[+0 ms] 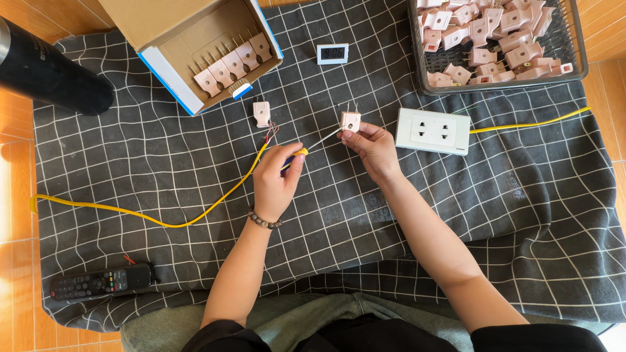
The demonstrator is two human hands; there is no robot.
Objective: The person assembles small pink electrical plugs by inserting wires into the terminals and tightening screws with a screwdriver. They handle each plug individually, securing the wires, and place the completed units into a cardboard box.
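Both bare arms reach forward, hands meeting near centre, close together but not touching.

Left hand (pixel 276 177): back of hand up, fingers curled into a closed fist-like grip, thumb along the top pointing toward the other hand; wrist straight, a bead bracelet around it; forearm runs up from lower left, slightly angled inward. Right hand (pixel 373 147): fingers bent, fingertips (pixel 346 134) drawn together in a pinch at the hand's upper left; wrist slightly flexed; forearm comes in diagonally from lower right, elbow out. Dark short sleeves at both upper arms.
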